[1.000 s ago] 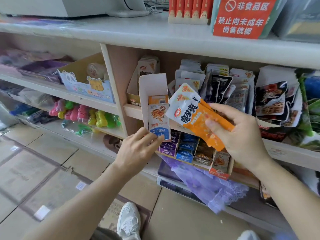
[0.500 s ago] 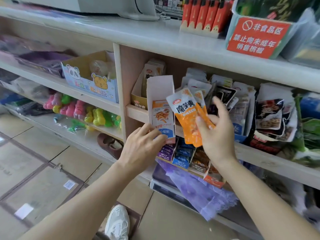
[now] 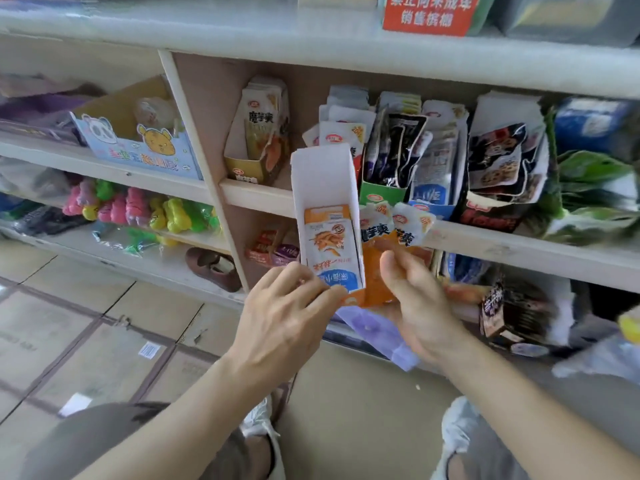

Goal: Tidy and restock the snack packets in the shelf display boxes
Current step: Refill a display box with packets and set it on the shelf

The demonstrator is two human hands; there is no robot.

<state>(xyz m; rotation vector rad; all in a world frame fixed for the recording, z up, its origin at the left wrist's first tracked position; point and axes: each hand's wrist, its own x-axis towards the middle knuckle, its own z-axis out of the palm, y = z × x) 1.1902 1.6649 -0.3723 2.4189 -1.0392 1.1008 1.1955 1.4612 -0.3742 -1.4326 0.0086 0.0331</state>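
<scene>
My left hand (image 3: 287, 317) grips the bottom of a tall white display box (image 3: 327, 220) with an orange and blue front, held upright in front of the shelf edge. My right hand (image 3: 415, 306) holds a few orange and white snack packets (image 3: 384, 244) just right of the box, their tops level with the shelf edge (image 3: 519, 247). Behind them on the shelf stand more display boxes of packets: an orange one (image 3: 256, 143) at the left, green and blue ones (image 3: 398, 157) in the middle, dark ones (image 3: 502, 161) at the right.
A cartoon-printed box (image 3: 138, 147) and coloured toy candies (image 3: 138, 211) fill the left shelves. A lower shelf holds small boxes (image 3: 273, 252) and a dark packet box (image 3: 512, 313). A purple bag (image 3: 377, 334) hangs below my hands. Flattened cardboard (image 3: 86, 341) covers the floor.
My right hand has dropped with the orange packets from above the box opening to beside its lower right. The box sits lower and nearer to me, clear of the shelf.
</scene>
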